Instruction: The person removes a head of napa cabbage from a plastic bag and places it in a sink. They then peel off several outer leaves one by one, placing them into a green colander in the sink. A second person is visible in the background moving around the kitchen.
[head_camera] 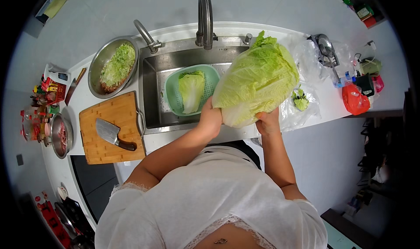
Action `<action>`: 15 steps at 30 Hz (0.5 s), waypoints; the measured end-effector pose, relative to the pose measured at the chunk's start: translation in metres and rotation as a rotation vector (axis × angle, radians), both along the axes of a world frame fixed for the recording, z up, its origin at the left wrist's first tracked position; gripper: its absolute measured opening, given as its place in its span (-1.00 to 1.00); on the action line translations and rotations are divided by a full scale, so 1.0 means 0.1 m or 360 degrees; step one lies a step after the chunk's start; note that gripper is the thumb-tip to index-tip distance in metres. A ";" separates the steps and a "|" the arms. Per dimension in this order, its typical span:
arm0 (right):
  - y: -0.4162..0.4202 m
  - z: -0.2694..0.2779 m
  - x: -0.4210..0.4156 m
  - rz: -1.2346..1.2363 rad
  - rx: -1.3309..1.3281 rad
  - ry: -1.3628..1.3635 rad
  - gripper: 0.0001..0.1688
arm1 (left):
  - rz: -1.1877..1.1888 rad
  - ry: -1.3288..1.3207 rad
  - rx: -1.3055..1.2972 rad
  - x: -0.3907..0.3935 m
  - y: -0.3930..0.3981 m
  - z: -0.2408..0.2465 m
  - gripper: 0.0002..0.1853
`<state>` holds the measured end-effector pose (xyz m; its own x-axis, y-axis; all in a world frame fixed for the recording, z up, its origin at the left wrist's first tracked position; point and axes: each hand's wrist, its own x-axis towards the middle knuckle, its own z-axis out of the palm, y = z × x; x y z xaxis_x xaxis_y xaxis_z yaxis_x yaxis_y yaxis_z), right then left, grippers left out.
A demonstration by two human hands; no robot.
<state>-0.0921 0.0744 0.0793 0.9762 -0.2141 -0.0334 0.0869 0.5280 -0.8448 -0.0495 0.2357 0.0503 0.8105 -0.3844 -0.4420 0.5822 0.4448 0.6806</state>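
Observation:
A large head of napa cabbage (259, 81) is held up between both hands, over the right side of the sink and the counter. My left hand (211, 119) grips its lower left side, with the fingers partly hidden behind it. On its lower right, my right hand (269, 121) has the thumb on the pale leaf base. Inside the stainless steel sink (151, 94) sits a mint green plastic colander (210, 75). One loose cabbage leaf (192, 93) lies in the colander, left of the held head.
Left of the sink, a cleaver (110, 130) rests on a bamboo cutting board (128, 104). Behind it stands a steel bowl (93, 73) of chopped greens and minced filling. A faucet (205, 19) arches above the sink. Leaf scraps (300, 101) lie on clear plastic (308, 114) at right.

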 end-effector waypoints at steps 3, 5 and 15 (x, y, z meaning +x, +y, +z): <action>-0.10 -0.05 -0.02 0.0143 0.0112 0.0079 0.18 | 0.0072 -0.0236 0.0255 -0.03 -0.02 -0.08 -0.61; -0.11 -0.08 -0.02 0.0165 0.0138 0.0087 0.19 | 0.0132 -0.0212 0.0286 -0.04 -0.02 -0.06 -0.60; -0.10 -0.22 -0.02 0.0018 0.0211 -0.0044 0.10 | 0.0311 0.0440 -0.0124 0.04 -0.01 0.01 -0.69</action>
<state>-0.0942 0.0648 0.0576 0.9795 -0.1985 -0.0339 0.1024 0.6360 -0.7649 -0.0459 0.2352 0.0513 0.7259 -0.2750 -0.6304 0.6384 0.6104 0.4688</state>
